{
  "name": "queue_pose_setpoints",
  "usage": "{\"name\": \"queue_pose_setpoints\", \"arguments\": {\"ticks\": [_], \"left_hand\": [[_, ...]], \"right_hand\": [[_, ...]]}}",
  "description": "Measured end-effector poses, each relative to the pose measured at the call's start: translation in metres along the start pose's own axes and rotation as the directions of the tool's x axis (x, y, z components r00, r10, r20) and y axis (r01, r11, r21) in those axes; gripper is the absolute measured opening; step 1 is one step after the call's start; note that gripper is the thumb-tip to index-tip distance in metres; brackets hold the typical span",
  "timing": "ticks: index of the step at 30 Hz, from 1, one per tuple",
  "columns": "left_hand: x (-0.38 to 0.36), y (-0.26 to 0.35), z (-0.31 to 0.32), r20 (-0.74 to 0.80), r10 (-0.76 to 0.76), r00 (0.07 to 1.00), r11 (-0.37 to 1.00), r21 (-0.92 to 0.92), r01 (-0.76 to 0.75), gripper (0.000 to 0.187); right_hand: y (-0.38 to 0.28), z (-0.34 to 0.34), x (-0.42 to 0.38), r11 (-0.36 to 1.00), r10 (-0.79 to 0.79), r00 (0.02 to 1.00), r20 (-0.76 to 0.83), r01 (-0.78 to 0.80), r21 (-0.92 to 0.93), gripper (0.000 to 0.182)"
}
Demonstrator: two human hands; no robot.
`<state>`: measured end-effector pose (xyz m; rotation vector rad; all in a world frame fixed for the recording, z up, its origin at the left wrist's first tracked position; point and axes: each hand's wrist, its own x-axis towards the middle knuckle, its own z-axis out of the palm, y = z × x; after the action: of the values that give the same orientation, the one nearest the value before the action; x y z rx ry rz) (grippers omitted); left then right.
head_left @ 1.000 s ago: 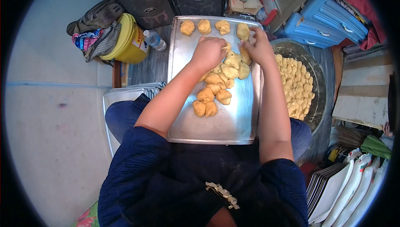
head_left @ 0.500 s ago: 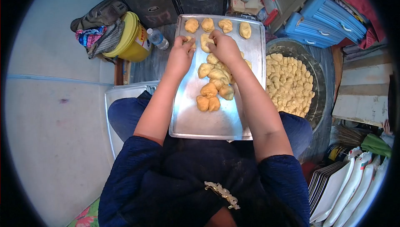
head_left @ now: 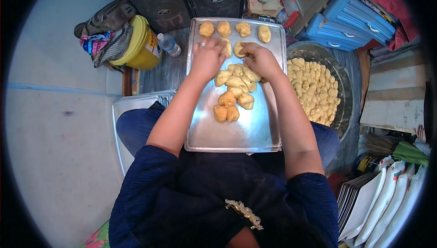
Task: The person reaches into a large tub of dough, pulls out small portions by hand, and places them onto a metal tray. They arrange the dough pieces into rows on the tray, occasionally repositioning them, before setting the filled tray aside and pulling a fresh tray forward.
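A metal tray (head_left: 205, 134) rests across the lap, with a row of dough pieces (head_left: 223, 28) along its far edge. Below that row, my left hand (head_left: 208, 58) touches a dough piece (head_left: 226, 48) with its fingertips. My right hand (head_left: 261, 60) has its thumb and fingers closed on another dough piece (head_left: 238, 49) just to the right. Nearer me lies a heap of pale dough lumps (head_left: 235, 81), and below it are darker orange lumps (head_left: 226, 98) touching each other.
To the right stands a round dark tub (head_left: 347, 77) filled with dough lumps. A yellow bucket (head_left: 144, 50) and a plastic bottle (head_left: 169, 45) are at the left. Black speakers (head_left: 182, 2) and blue drawers (head_left: 348, 25) stand beyond. More trays (head_left: 125, 104) lie beside the left knee.
My right hand has moved right with a dough piece, away from its earlier spot. My left hand has shifted right and its fingers have spread more.
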<state>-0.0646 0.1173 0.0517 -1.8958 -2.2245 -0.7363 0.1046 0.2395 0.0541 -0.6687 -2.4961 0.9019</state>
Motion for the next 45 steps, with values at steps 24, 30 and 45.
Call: {"name": "queue_pose_setpoints", "arguments": {"ticks": [24, 30, 45], "left_hand": [[0.024, 0.049, 0.023, 0.109, 0.144, 0.984, 0.990, -0.001, -0.145, 0.017], [0.045, 0.027, 0.028, -0.150, 0.048, 0.988, 0.999, -0.012, -0.051, 0.016], [0.088, 0.016, 0.045, 0.018, 0.061, 0.998, 0.990, 0.123, -0.062, 0.025]], "right_hand": [[0.012, -0.010, -0.023, 0.907, 0.372, 0.865, -0.336, -0.415, -0.065, 0.024], [0.011, -0.008, -0.022, 0.884, 0.315, 0.898, -0.309, -0.396, -0.249, 0.026], [0.023, -0.033, 0.006, 0.891, 0.415, 0.861, -0.293, -0.450, -0.060, 0.051]]}}
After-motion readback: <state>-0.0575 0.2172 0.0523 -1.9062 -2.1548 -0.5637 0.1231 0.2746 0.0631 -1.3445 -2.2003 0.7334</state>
